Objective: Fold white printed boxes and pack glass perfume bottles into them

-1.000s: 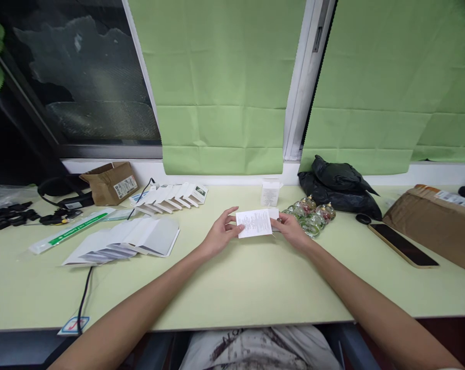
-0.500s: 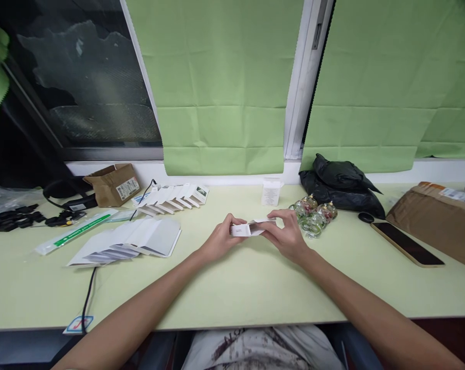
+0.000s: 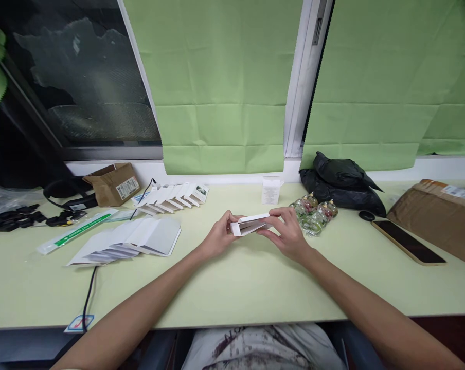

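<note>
A small white carton [image 3: 251, 224] is held up between both hands above the middle of the table, its open side toward me. My left hand [image 3: 220, 234] grips its left end, with the thumb and fingers closed on it. On the right end, the thumb and fingers of my right hand [image 3: 286, 234] pinch the top panel and edge. Behind the hands a white box [image 3: 271, 191] with small print stands upright. Right of my right hand lie shiny ornaments [image 3: 313, 211] in clear wrapping.
Flattened white cartons [image 3: 140, 237] lie at left, with a row of white cartons [image 3: 174, 198] behind. A brown box [image 3: 117, 186] and a green-white packet [image 3: 78, 231] are farther left. At right are black bags [image 3: 340, 187], a phone [image 3: 408, 242] and a brown parcel [image 3: 436, 221].
The carton has turned in my hands, and its open side now faces me more widely. My right fingers have shifted slightly on its edge.
</note>
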Demonstrator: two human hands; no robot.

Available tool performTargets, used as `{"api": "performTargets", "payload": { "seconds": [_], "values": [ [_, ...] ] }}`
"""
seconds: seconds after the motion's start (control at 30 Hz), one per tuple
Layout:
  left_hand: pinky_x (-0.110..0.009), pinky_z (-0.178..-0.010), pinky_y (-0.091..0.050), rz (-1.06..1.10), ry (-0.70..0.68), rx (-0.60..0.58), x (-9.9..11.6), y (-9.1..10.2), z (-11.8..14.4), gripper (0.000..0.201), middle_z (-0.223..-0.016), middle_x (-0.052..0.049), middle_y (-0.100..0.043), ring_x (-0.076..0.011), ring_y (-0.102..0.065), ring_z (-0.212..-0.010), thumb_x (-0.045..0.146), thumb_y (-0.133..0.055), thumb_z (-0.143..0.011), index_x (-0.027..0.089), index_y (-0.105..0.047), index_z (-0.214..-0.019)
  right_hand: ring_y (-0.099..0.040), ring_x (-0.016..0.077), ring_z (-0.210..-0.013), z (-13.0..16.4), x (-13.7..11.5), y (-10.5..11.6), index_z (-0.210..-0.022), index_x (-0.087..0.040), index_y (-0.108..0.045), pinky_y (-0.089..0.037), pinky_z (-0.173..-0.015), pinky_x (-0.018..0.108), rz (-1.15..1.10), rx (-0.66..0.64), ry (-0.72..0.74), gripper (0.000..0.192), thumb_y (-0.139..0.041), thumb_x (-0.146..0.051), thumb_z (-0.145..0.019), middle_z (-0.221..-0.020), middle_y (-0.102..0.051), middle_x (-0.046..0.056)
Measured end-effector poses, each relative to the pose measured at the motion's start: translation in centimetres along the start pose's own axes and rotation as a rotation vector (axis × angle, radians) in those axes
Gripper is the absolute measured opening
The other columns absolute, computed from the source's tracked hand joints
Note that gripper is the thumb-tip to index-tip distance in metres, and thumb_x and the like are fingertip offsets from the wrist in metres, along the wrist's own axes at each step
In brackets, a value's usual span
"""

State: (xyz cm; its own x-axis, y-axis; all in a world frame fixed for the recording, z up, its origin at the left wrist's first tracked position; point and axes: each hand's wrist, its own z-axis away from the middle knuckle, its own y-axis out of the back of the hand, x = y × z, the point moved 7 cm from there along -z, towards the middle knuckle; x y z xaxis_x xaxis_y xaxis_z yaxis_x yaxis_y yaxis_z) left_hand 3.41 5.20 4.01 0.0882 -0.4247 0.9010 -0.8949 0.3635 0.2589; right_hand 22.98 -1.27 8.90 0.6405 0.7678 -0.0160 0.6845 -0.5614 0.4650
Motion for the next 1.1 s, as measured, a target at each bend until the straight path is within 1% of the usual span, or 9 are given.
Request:
{"api": "performTargets", "payload": {
  "seconds": [0.13, 0.23, 0.4, 0.57, 0.73, 0.8, 0.9, 1.0, 1.1],
  "values": [
    [-0.025, -0.073, -0.047, -0.049, 0.034, 0.02, -0.2, 0.2, 0.1, 0.044, -0.104, -0.001, -0.068, -0.0152, -0.062, -0.086, 0.041, -0.079, -0.082, 0.023, -0.04, -0.092, -0.055, 0.0258, -0.1, -0.3, -0.1, -0.2, -0.11, -0.025, -0.069, -0.048, -0.089, 0.042, -0.026, -0.042, -0.039, 0.013, -0.067, -0.025, -0.098, -0.107, -0.063, 0.01],
    [-0.025, -0.072, -0.045, -0.067, 0.04, 0.04, 0.0, 0.3, 0.2, 0.043, -0.1, 0.0, -0.067, -0.0152, -0.061, -0.084, 0.041, -0.078, -0.082, 0.023, -0.04, -0.091, -0.054, 0.0255, -0.1, -0.4, -0.4, 0.0, -0.111, -0.024, -0.07, -0.048, -0.09, 0.042, -0.024, -0.042, -0.036, 0.013, -0.068, -0.024, -0.097, -0.106, -0.064, 0.009],
    [-0.031, -0.081, -0.049, -0.043, 0.013, 0.026, 0.4, 0.2, 0.2, 0.043, -0.118, -0.007, -0.071, -0.0209, -0.066, -0.101, 0.041, -0.077, -0.084, 0.024, -0.037, -0.092, -0.053, 0.025, -0.099, -0.5, -0.8, 0.2, -0.113, -0.023, -0.07, -0.048, -0.089, 0.041, -0.01, -0.056, -0.025, 0.016, -0.067, -0.022, -0.098, -0.106, -0.066, 0.009],
    [-0.039, -0.091, -0.051, -0.14, -0.017, -0.007, 0.7, 0.3, 0.4, 0.037, -0.136, -0.012, -0.065, -0.0253, -0.066, -0.114, 0.038, -0.075, -0.086, 0.024, -0.042, -0.098, -0.053, 0.0253, -0.099, -0.5, -0.9, 0.0, -0.113, -0.025, -0.07, -0.051, -0.089, 0.041, -0.014, -0.072, -0.01, 0.017, -0.066, -0.019, -0.098, -0.109, -0.068, 0.009],
    [-0.038, -0.089, -0.053, -0.193, -0.068, -0.058, 1.5, -0.3, 0.8, 0.031, -0.135, -0.011, -0.065, -0.0247, -0.067, -0.111, 0.033, -0.072, -0.087, 0.024, -0.05, -0.107, -0.056, 0.0251, -0.099, -0.2, -1.1, -0.4, -0.115, -0.028, -0.07, -0.053, -0.087, 0.041, -0.025, -0.101, 0.018, 0.02, -0.064, -0.019, -0.098, -0.109, -0.069, 0.009],
    [-0.038, -0.092, -0.053, -0.213, -0.087, -0.078, 1.7, -0.6, 0.9, 0.042, -0.136, -0.011, -0.064, -0.0254, -0.066, -0.114, 0.031, -0.073, -0.086, 0.025, -0.053, -0.122, -0.056, 0.0246, -0.098, -0.1, -1.1, -0.4, -0.116, -0.028, -0.07, -0.053, -0.087, 0.041, -0.036, -0.102, 0.026, 0.021, -0.063, -0.018, -0.099, -0.11, -0.07, 0.009],
    [-0.042, -0.105, -0.049, -0.295, -0.108, -0.124, 1.7, -0.9, 1.1, 0.07, -0.147, -0.009, -0.057, -0.0285, -0.058, -0.128, 0.026, -0.076, -0.082, 0.029, -0.049, -0.146, -0.056, 0.024, -0.097, -0.1, -1.3, -0.5, -0.114, -0.026, -0.069, -0.052, -0.088, 0.041, -0.06, -0.122, 0.045, 0.019, -0.061, -0.017, -0.1, -0.112, -0.071, 0.008],
    [-0.044, -0.109, -0.046, -0.353, -0.102, -0.16, 1.2, -0.9, 1.2, 0.081, -0.153, -0.006, -0.052, -0.03, -0.054, -0.13, 0.023, -0.077, -0.079, 0.034, -0.046, -0.153, -0.056, 0.024, -0.1, -0.2, -1.5, -0.6, -0.11, -0.025, -0.069, -0.052, -0.088, 0.041, -0.084, -0.155, 0.062, 0.014, -0.061, -0.019, -0.101, -0.115, -0.071, 0.008],
    [-0.044, -0.109, -0.046, -0.363, -0.104, -0.156, 1.1, -0.7, 1.2, 0.079, -0.15, -0.005, -0.055, -0.0298, -0.055, -0.127, 0.024, -0.078, -0.08, 0.035, -0.048, -0.152, -0.056, 0.0235, -0.1, -0.4, -1.7, -0.5, -0.108, -0.023, -0.068, -0.052, -0.089, 0.04, -0.088, -0.177, 0.076, 0.011, -0.062, -0.018, -0.1, -0.118, -0.072, 0.008]
  ]
}}
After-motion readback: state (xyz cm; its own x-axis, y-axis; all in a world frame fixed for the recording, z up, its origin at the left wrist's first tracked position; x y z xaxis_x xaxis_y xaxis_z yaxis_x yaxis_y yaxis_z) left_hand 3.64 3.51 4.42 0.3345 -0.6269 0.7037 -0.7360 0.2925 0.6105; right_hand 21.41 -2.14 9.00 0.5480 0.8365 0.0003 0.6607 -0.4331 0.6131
